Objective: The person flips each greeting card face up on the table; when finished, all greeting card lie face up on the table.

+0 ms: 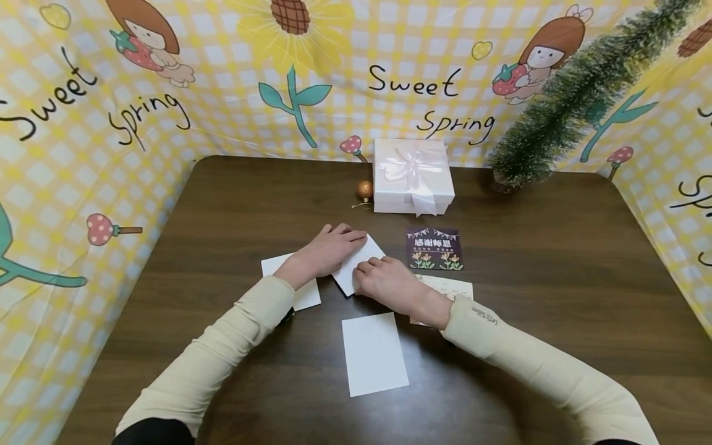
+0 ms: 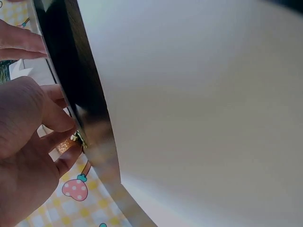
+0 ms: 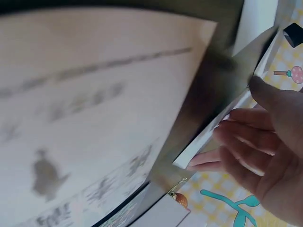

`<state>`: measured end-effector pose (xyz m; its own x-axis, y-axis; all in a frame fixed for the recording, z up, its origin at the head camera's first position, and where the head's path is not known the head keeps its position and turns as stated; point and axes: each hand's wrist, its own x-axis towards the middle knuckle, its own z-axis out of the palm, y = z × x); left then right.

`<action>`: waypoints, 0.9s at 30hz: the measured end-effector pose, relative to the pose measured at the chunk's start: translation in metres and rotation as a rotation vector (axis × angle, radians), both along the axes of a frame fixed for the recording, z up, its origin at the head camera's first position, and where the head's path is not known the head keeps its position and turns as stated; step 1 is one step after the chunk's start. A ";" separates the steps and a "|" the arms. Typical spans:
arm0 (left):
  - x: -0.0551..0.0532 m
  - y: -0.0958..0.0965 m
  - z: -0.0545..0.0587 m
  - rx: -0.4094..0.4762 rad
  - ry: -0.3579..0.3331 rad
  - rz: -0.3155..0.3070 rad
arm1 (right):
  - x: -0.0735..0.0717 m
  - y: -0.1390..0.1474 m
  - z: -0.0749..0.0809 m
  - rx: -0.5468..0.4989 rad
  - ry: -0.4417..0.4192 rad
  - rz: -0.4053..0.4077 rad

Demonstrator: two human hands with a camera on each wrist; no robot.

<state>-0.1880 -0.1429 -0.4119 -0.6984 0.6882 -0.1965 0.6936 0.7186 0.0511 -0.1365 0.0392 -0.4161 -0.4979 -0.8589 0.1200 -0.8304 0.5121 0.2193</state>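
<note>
One left hand (image 1: 328,250) lies over the white card (image 1: 361,254), fingers fairly straight; the right hand (image 1: 386,281) bends its fingers at the edge, pinching or not, I can't tell! Card's mid-bench (image 1: 267,383), between blank sheet (image 1: 375,355) and box (image 1: 411,176).

The white card (image 1: 361,253) (plain on top) lies at a slant on the brown table (image 1: 250,204), one corner pointing nearer.
</note>
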 end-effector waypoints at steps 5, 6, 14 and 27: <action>0.000 0.000 0.000 -0.001 -0.004 0.001 | -0.002 0.003 -0.003 -0.021 0.031 0.044; 0.000 0.001 0.000 -0.005 -0.001 0.001 | -0.002 0.003 -0.004 -0.020 0.036 0.048; 0.002 0.002 0.000 0.019 -0.001 0.007 | -0.007 -0.001 -0.006 -0.021 0.148 0.124; -0.003 -0.010 0.002 0.273 -0.126 0.056 | -0.011 0.014 0.004 -0.137 0.247 0.223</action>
